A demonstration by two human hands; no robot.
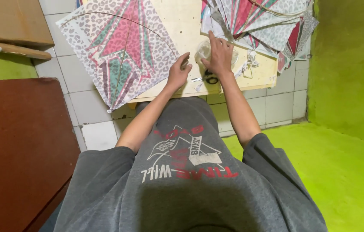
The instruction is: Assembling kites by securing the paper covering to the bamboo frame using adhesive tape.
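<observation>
Pale plywood tabletop [182,25] is seen from above, with a leopard-print paper kite [121,51] in pink, teal and grey laid flat on its left half, thin spars visible across it, one corner hanging over the near edge. The kite's near right edge is touched by the left hand [179,71], fingers [185,58] loosely curled, nothing clamped in them. The right hand [219,53] is laid on a clear round container [205,49], possibly a tape roll or cup, too blurred to tell; fingers are spread over it, and a firm grip cannot be told. Black-handled scissors [210,78] lie just near the right hand, untouched. A stack of similar kites [268,21] is piled at the far right of the tabletop, overhanging its edge, judged to be finished ones; the single kite on the left is judged close to done, with edge work likely left. Some white string or scraps [250,62] lie by the stack.

The tabletop is set low over white floor tiles [91,103]. A green mat [341,167] covers the right floor, a green wall [349,64] stands beyond. A dark red-brown board [18,146] sits at left, cardboard [10,25] at far left
</observation>
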